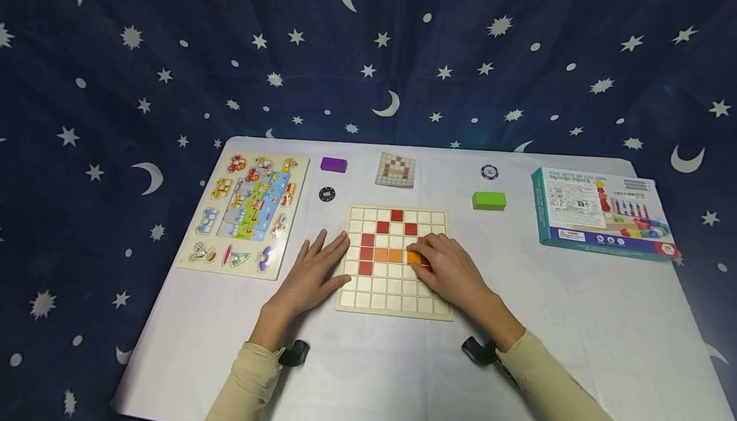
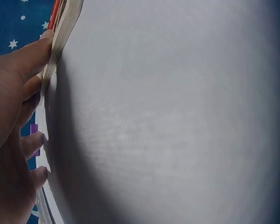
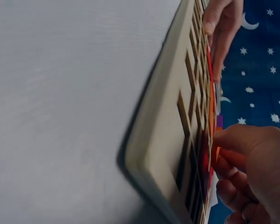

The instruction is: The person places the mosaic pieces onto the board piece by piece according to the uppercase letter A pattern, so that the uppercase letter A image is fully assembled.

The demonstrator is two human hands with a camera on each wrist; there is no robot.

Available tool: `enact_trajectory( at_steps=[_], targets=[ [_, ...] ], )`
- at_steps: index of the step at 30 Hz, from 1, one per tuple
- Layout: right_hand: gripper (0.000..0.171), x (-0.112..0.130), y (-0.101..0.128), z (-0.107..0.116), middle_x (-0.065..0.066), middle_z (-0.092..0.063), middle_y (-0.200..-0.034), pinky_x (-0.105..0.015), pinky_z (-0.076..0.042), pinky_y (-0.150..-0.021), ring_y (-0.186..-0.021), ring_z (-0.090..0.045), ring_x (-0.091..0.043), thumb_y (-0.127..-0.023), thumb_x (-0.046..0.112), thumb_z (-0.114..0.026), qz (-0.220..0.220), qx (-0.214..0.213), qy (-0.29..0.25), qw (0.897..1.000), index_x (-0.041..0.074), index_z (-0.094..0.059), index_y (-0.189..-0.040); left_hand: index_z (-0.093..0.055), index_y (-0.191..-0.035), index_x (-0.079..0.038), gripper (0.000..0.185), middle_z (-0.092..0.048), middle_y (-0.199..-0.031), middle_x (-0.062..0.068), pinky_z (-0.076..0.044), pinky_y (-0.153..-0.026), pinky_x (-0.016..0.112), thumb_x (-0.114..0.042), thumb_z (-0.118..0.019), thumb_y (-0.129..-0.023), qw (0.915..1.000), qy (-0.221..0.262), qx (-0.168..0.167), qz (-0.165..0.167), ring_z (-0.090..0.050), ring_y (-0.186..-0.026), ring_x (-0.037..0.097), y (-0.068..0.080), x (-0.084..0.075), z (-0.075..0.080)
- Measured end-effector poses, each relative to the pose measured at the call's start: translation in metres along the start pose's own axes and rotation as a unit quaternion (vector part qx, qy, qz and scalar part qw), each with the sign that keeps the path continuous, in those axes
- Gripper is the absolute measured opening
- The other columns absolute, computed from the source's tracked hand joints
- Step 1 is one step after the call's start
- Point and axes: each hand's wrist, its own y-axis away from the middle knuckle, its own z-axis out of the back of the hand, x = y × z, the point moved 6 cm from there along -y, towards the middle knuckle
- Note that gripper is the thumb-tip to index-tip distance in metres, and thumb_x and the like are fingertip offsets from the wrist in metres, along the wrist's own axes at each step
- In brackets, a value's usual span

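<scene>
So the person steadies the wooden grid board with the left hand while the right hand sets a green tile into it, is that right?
Not quite: the tile under the right hand is orange, not green, as the head view shows. The only green thing is a block lying apart on the table. The rest holds: the left hand rests against the left edge of the wooden grid board.

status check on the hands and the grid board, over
Left hand flat, steadying grid board. Right hand pinching orange tile into the orange row. Nothing in the way.
</scene>
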Motion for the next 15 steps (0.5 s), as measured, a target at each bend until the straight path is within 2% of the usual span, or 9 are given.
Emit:
enact_trajectory(
  at_steps=[5,15],
  targets=[
    [0.031,0.0017,-0.0065,-0.0099,-0.004,-0.071,-0.113,-0.040,-0.056,-0.089,-0.104,-0.063,-0.023,-0.094,0.022,-0.081,0.002,0.009,0.002,1.000,0.013,-0.079,-0.124,-0.036,-0.168,-0.018,0.079,-0.032,-0.177,0.000,-0.010,-0.135,0.068,-0.044,-0.070,-0.101,1.0000,0.000,0.000,-0.003,-0.015,-0.169,0.037,-0.0002,-0.0003,-0.0008],
    [0.031,0.0025,-0.0081,-0.0097,-0.004,-0.071,-0.109,-0.038,-0.056,-0.084,-0.099,-0.063,-0.022,-0.091,0.019,-0.080,0.010,-0.006,0.007,1.000,0.011,-0.080,-0.121,-0.037,-0.167,-0.018,0.079,-0.034,-0.176,0.000,-0.011,-0.134,0.069,-0.044,-0.070,-0.101,1.0000,-0.002,-0.004,-0.004,-0.016,-0.168,0.038,0.0001,0.0001,0.0005]
  ],
)
